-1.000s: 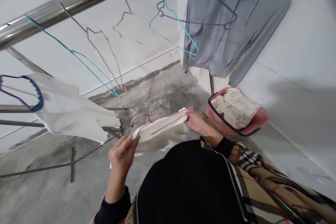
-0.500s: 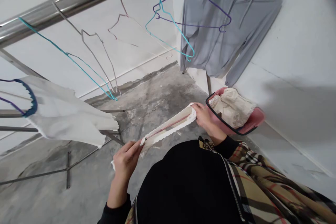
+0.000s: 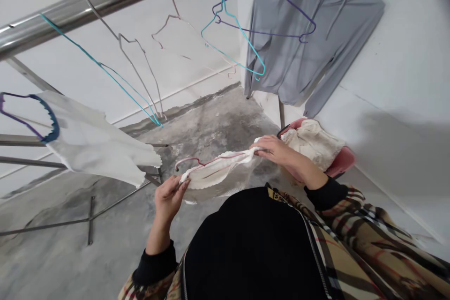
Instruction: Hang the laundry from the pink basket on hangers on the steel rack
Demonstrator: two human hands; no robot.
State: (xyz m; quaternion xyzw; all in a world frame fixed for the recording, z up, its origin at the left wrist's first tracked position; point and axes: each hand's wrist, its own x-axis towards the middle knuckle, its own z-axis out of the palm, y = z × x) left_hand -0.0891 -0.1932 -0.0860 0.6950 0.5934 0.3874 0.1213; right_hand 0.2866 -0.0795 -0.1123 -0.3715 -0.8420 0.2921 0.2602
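A white garment with a scalloped edge is stretched between my two hands, in front of my body. A pink hanger lies along its opening, with the hook sticking up near the left end. My left hand pinches the garment's left end, thumb towards me. At the other end, my right hand is closed on the bunched fabric, its fingers pointing left. Whether either hand also grips the hanger's ends is hidden by cloth and fingers.
A metal rail carries several hangers, including a turquoise hanger and a purple hanger. A white garment with blue trim hangs left. A grey hooded jacket hangs right, above a pink basket with cream clothing.
The pink hanger's hook now stands out above the garment. My right hand has turned over the fabric's right end, bunching it, and the opening has narrowed. The view has shifted slightly.
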